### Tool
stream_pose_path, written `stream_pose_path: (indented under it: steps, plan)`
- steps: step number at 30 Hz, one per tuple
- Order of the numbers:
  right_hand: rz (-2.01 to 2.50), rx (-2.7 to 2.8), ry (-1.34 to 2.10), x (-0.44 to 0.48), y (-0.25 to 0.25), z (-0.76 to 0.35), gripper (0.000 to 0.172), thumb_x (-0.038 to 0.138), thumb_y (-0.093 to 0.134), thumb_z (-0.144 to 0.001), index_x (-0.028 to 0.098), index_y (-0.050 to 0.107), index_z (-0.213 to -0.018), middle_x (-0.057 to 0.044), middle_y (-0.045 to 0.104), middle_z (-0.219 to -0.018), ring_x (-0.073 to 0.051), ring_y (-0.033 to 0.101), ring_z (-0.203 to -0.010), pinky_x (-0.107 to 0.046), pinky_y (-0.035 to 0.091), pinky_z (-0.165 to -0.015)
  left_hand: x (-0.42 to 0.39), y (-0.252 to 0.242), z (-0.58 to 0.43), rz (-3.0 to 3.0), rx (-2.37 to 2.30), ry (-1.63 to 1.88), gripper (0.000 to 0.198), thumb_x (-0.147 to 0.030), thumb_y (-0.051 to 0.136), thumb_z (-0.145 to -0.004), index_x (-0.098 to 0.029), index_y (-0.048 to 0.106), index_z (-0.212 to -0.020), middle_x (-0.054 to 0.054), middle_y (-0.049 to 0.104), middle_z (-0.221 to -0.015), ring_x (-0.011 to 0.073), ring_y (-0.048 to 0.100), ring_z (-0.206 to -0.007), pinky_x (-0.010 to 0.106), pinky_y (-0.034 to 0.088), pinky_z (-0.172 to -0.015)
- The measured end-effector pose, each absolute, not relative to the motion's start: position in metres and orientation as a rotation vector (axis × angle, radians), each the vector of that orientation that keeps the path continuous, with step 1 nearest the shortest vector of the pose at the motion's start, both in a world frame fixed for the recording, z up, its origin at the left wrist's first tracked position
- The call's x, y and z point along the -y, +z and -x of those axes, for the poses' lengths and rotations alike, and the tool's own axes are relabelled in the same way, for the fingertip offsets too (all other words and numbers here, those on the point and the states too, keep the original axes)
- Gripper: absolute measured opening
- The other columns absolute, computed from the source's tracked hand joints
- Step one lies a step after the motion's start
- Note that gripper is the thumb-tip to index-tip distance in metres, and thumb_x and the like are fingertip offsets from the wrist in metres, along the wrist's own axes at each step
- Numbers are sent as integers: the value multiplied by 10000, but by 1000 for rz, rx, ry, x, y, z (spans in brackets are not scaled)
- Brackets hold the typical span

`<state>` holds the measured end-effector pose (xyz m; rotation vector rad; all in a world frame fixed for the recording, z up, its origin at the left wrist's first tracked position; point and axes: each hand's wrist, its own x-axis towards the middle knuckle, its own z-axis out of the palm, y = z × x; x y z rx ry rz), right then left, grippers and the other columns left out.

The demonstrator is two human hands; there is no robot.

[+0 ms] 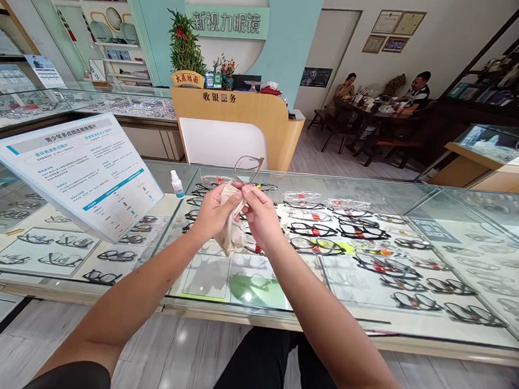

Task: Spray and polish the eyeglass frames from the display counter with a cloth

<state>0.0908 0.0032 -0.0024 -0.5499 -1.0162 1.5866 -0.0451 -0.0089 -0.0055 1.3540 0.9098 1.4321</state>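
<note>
Both my hands are raised over a glass display counter (366, 320). My left hand (214, 210) is closed around a beige cleaning cloth (231, 235) that hangs down between the hands. My right hand (261, 215) pinches a pair of thin-framed glasses (248, 167) together with the cloth. One lens of the glasses sticks up above my fingers. The other lens is hidden by the cloth and my fingers.
Several glasses frames lie in trays under the glass. A small spray bottle (177, 184) stands on the counter at the left, beside a tilted printed sign (83, 173). A wooden cashier desk (242, 125) is behind. Two people sit at a far table (381, 108).
</note>
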Motion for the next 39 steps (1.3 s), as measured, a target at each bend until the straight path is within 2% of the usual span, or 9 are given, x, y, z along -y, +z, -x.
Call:
stream_pose_path:
  steps: [5, 11, 19, 22, 25, 29, 33, 36, 39]
  plan:
    - [576, 1004, 1580, -5, -4, -92, 387, 568, 986, -703, 273, 878, -928, -2, 756, -891, -139, 508, -682, -299, 445, -549, 3, -9, 50, -1400, -967, 1492, 623, -839, 752, -895, -219, 692, -919, -8, 638, -663, 153, 560, -548, 293, 449, -540]
    - [586, 974, 1504, -13, -1, -101, 329, 524, 987, -706, 276, 880, -894, -46, 847, -1142, -230, 704, -1043, -346, 566, -859, 5, -1, 59, -1660, -1088, 1552, 722, -882, 647, -937, -214, 566, -676, 4, 519, -652, 162, 434, -657, 319, 383, -643]
    - [474, 846, 1512, -19, 9, -114, 377, 508, 1036, -688, 269, 858, -919, -34, 853, -1172, -200, 729, -976, -324, 609, -800, 0, 19, 91, -1477, -1225, 1933, 715, -906, 690, -889, -214, 628, -720, 5, 548, -663, 154, 460, -637, 307, 373, -606]
    - [458, 853, 1530, -20, 10, -117, 384, 509, 1049, -689, 263, 859, -915, -28, 854, -1140, -186, 736, -964, -301, 622, -796, -3, 34, 116, -1432, -1328, 2167, 634, -821, 711, -935, -224, 611, -745, -19, 481, -649, 140, 405, -617, 306, 352, -594]
    - [456, 869, 1554, -19, 10, -118, 400, 527, 1058, -673, 264, 865, -904, -21, 851, -1109, -179, 736, -959, -285, 626, -788, -1, 45, 139, -1501, -1462, 2270, 509, -605, 679, -1042, -219, 545, -739, -21, 451, -681, 134, 404, -655, 319, 357, -647]
    - [471, 897, 1554, -17, 11, -117, 408, 545, 1067, -644, 268, 861, -862, -18, 847, -1071, -171, 725, -929, -272, 611, -759, 7, 54, 158, -1638, -1940, 1964, 458, -485, 520, -1112, -229, 499, -734, 12, 530, -701, 183, 515, -711, 354, 373, -700]
    - [474, 921, 1550, -17, 13, -118, 406, 533, 1077, -612, 255, 872, -825, -15, 822, -967, -132, 661, -838, -234, 555, -701, 13, 60, 161, -1587, -2533, 1211, 432, -473, 456, -1085, -249, 512, -720, 93, 629, -730, 310, 616, -775, 403, 385, -718]
    - [474, 924, 1554, -18, 14, -119, 412, 531, 1075, -605, 242, 878, -825, -18, 807, -945, -117, 619, -812, -224, 528, -690, 13, 59, 161, -1616, -2603, 743, 352, -424, 492, -1031, -254, 561, -730, 145, 727, -835, 383, 678, -866, 425, 416, -724]
    - [478, 918, 1553, -18, 15, -119, 409, 523, 1072, -599, 242, 875, -820, -19, 803, -955, -117, 606, -816, -227, 508, -685, 11, 55, 163, -1661, -2592, 540, 272, -392, 543, -992, -258, 612, -766, 152, 773, -902, 410, 711, -917, 441, 453, -741]
